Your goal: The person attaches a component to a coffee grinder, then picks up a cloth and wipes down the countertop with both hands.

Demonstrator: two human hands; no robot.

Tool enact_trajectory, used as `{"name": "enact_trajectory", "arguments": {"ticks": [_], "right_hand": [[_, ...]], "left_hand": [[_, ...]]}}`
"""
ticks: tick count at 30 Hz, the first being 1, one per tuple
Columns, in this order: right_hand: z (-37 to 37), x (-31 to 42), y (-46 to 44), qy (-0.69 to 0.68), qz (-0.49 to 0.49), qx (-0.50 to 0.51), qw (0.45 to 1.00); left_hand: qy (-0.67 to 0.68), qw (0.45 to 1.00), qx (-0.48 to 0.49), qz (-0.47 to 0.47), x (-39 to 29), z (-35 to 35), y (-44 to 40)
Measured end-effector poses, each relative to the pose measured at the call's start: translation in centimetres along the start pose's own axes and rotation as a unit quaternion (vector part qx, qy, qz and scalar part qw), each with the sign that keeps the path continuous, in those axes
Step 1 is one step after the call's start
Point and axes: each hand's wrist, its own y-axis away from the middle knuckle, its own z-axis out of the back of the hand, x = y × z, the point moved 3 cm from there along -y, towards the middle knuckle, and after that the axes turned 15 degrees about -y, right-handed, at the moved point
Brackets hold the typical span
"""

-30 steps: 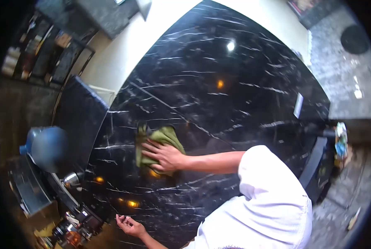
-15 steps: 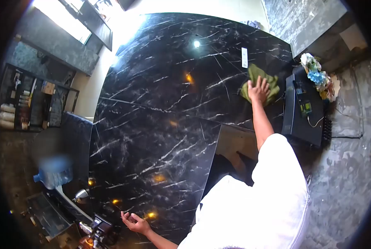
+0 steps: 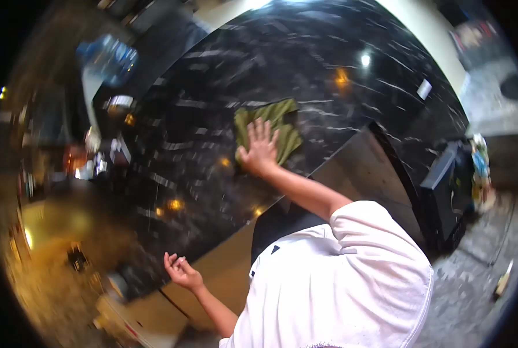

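A green cloth [image 3: 285,124] lies spread on the black marbled counter [image 3: 212,87]. My right hand [image 3: 261,146] presses flat on it, fingers spread, with cloth showing on both sides of the palm. Down at the left, my left hand [image 3: 182,271] hangs in the air near the counter's front edge, with its fingers loosely curled and apart and nothing in them. A small white card [image 3: 424,89] rests on the counter at the far right.
A black device [image 3: 444,185] stands at the right, beside flowers [image 3: 480,174]. A dark glossy panel [image 3: 366,174] lies near my right arm. At the left are a blue water bottle [image 3: 111,58], a shiny metal object [image 3: 120,103] and blurred items.
Half a second ago my right hand and the cloth were at the counter's right side near the card; now they are near its middle. The view has turned, and my left hand remains low and empty.
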Motion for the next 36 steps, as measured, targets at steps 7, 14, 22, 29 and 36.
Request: {"name": "enact_trajectory", "arguments": {"ticks": [7, 14, 22, 29, 36], "right_hand": [[-16.3, 24.4, 25.4, -0.149, 0.364, 0.251, 0.884], [-18.3, 23.4, 27.8, -0.237, 0.408, 0.354, 0.808], [5.4, -5.3, 11.4, 0.009, 0.199, 0.122, 0.972], [19.7, -37.0, -2.7, 0.148, -0.004, -0.08, 0.986], [17.8, -32.4, -8.9, 0.186, -0.274, -0.157, 0.93]], "left_hand": [[-0.038, 0.981, -0.091, 0.169, 6.3, 10.5, 12.8], [-0.021, 0.958, -0.147, 0.246, 8.4, 12.0, 17.7], [0.052, 0.977, -0.064, 0.197, 7.0, 3.0, 12.7], [0.022, 0.997, 0.028, 0.075, 0.3, -4.2, 8.5], [-0.015, 0.989, -0.004, 0.146, 0.8, -2.0, 13.1]]}}
